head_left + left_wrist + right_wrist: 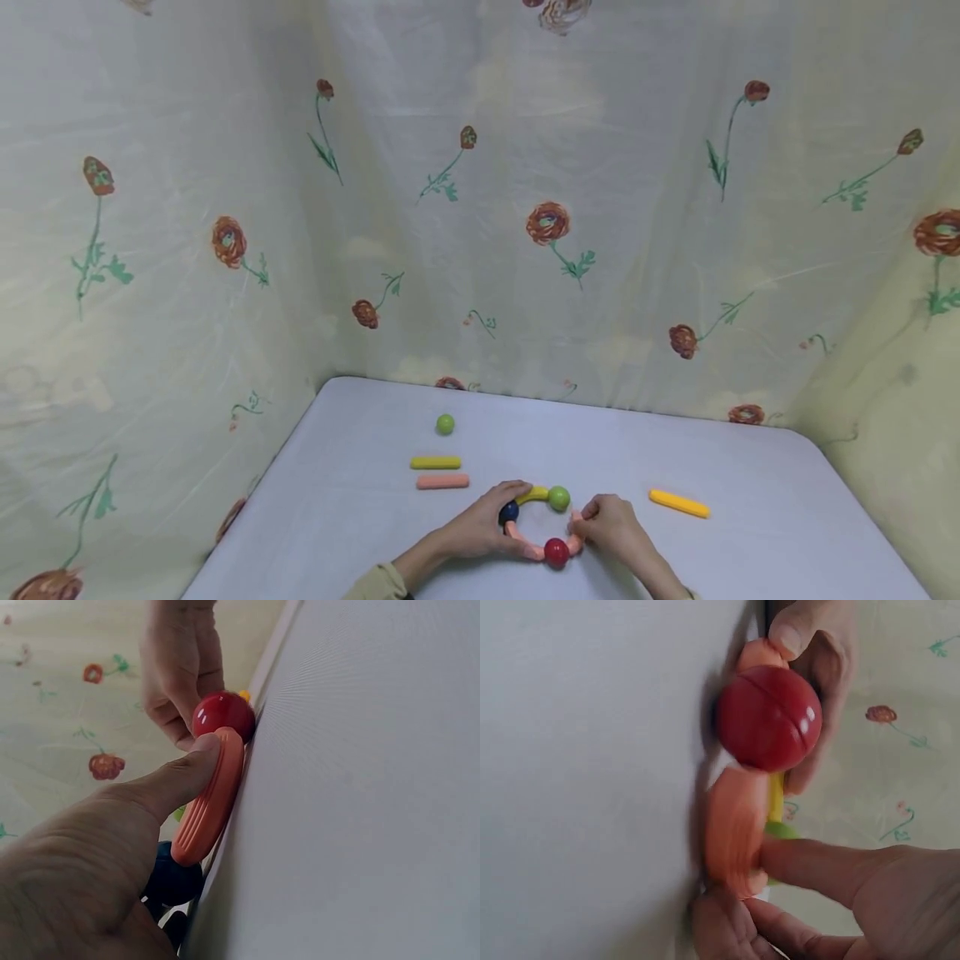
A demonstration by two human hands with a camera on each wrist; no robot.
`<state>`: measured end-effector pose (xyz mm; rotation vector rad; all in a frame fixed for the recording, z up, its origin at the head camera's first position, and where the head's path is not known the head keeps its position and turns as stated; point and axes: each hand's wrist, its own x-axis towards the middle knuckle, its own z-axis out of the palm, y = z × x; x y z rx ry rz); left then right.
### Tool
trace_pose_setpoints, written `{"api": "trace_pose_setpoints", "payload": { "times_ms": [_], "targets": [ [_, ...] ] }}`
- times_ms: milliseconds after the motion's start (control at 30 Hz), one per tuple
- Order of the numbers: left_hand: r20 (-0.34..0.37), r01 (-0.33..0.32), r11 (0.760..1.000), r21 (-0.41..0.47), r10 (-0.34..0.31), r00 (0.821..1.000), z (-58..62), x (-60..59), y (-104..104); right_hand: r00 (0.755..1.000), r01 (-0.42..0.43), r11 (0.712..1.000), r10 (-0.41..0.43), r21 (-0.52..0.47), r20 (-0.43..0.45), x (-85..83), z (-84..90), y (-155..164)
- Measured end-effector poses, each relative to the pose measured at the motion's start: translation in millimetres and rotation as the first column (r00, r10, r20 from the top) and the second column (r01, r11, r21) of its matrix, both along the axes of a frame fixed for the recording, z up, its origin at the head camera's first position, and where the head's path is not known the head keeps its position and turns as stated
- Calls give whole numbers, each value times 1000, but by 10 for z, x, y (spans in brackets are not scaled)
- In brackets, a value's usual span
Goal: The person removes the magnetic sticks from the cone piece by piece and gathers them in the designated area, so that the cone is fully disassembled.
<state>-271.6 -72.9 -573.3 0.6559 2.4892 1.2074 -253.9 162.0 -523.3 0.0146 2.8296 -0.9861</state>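
A ring of balls and curved rods lies on the table, with a gap at its right side. My left hand (483,527) grips its left part, thumb on a curved salmon rod (212,802), fingers by the dark blue ball (509,512) and the curved yellow rod (536,493). A green ball (558,498) sits at the yellow rod's far end. The red ball (557,552) joins the salmon rod at the near side. My right hand (617,531) pinches a second curved salmon rod (735,829), which meets the red ball; its free end points toward the green ball.
Left of the ring, farther back, lie a straight yellow rod (436,462), a straight salmon rod (442,482) and a loose green ball (446,424). An orange-yellow rod (678,503) lies to the right. Flowered curtains (480,250) surround the white table (360,467).
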Motion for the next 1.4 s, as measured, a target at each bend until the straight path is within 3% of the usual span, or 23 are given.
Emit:
{"api": "trace_pose_setpoints", "payload": {
  "times_ms": [133,367,733,933,1133,1267,1400],
  "targets": [
    [-16,23,1000,10,-22,1000,32,6,13,999,-40,999,40,27,-7,4,37,-39],
    [-23,22,1000,2,-22,1000,46,3,36,1000,-28,998,28,52,-5,8,63,10],
    [-43,39,999,30,-37,998,-22,18,-15,993,51,996,-59,74,103,-3,92,669],
    [-42,33,999,39,-31,999,-17,25,-21,993,56,996,-63,71,102,-1,94,825],
    [-36,39,998,40,-37,999,-5,21,-14,995,80,993,-85,92,59,2,142,759],
    [3,38,998,45,-39,999,14,1,-29,993,92,994,-97,66,71,49,196,528],
    [49,31,998,55,-33,998,31,-48,-51,995,19,999,-21,29,99,131,185,224]
  ]
}}
